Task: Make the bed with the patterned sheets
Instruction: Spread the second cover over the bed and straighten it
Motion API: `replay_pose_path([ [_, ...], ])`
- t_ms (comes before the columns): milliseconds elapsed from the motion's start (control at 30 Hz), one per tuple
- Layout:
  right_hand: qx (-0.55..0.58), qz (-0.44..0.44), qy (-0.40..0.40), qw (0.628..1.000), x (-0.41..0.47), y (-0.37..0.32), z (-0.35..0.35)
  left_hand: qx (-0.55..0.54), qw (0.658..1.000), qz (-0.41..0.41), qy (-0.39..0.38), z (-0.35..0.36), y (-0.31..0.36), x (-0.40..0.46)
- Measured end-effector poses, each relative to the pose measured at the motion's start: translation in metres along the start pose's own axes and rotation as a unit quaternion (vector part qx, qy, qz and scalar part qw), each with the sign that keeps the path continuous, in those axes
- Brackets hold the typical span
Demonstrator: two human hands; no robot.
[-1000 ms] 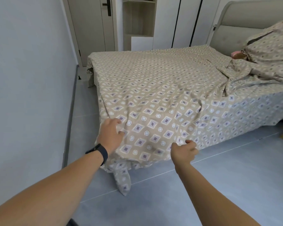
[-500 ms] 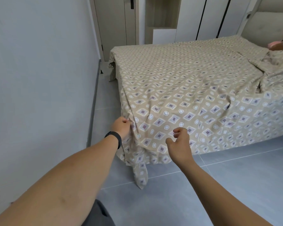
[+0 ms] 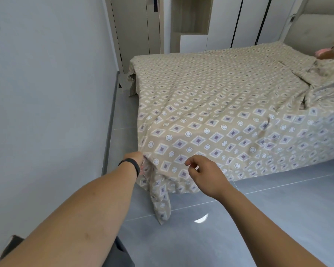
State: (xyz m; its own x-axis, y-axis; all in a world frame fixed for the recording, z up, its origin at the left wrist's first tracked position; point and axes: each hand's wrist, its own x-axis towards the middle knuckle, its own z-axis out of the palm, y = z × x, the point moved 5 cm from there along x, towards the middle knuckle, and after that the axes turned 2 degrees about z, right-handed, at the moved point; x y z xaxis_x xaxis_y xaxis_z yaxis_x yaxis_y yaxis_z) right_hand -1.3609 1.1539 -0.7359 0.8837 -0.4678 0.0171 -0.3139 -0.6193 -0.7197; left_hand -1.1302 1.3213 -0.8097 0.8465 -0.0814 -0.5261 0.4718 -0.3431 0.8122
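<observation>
Head view, nearest first: two bare forearms reach out over the grey tiled floor (image 3: 258, 224) toward the near corner of the bed (image 3: 316, 155). The left hand (image 3: 136, 158), with a black wristband (image 3: 132, 164) on its wrist, is at that corner with its fingers tucked into a gather of the patterned sheet (image 3: 210, 112); it grasps the cloth there, though the fingers themselves are mostly hidden by the folds. The right hand (image 3: 204, 171) hovers just in front of the sheet's hanging side, fingers loosely curled and thumb near the forefinger, holding nothing that can be seen; it looks released, not touching the fabric.

Below the left hand a loose tail of the sheet hangs down from the corner to the floor. The sheet, beige with diamond and ring motifs, covers the whole mattress top and drapes over the near side and the foot edge, with shallow wrinkles fanning from the gripped corner.

Toward the far right edge of the bed a bunched heap of matching bedding (image 3: 328, 74) lies against the padded headboard (image 3: 314, 29), with something pink (image 3: 321, 53) beside it that is too blurred to name.

Beyond the bed's far corner stand a door (image 3: 135, 26), an open shelf niche (image 3: 191, 18) whose contents cannot be made out, and white wardrobe doors (image 3: 249, 22). A plain wall (image 3: 46, 83) runs along the left.
</observation>
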Motion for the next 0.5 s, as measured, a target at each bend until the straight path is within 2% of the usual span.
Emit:
replay_pose_path([
  [67,-0.009,-0.002,0.001,1.0,0.001,0.0,0.0,-0.01,0.999,-0.03,-0.019,0.001,0.0,-0.013],
  [133,-0.019,-0.004,-0.003,1.0,0.001,0.0,0.001,0.056,0.998,0.008,-0.017,0.003,0.004,-0.014],
  [233,-0.013,-0.004,0.004,1.0,0.003,0.003,-0.003,0.156,0.976,0.113,0.101,0.003,0.02,-0.015],
  [300,0.009,0.005,0.022,1.0,0.009,0.006,-0.011,0.224,0.924,0.252,0.18,0.01,0.044,-0.041],
  [367,0.01,0.013,0.047,0.999,0.02,0.01,-0.021,0.308,0.839,0.399,0.206,0.03,0.065,-0.065],
  [433,-0.06,0.01,0.057,0.997,0.039,0.012,-0.032,0.387,0.763,0.501,0.133,0.064,0.085,-0.084],
  [500,-0.172,0.006,0.046,0.984,0.066,0.019,-0.045,0.468,0.715,0.519,0.011,0.103,0.102,-0.088],
])
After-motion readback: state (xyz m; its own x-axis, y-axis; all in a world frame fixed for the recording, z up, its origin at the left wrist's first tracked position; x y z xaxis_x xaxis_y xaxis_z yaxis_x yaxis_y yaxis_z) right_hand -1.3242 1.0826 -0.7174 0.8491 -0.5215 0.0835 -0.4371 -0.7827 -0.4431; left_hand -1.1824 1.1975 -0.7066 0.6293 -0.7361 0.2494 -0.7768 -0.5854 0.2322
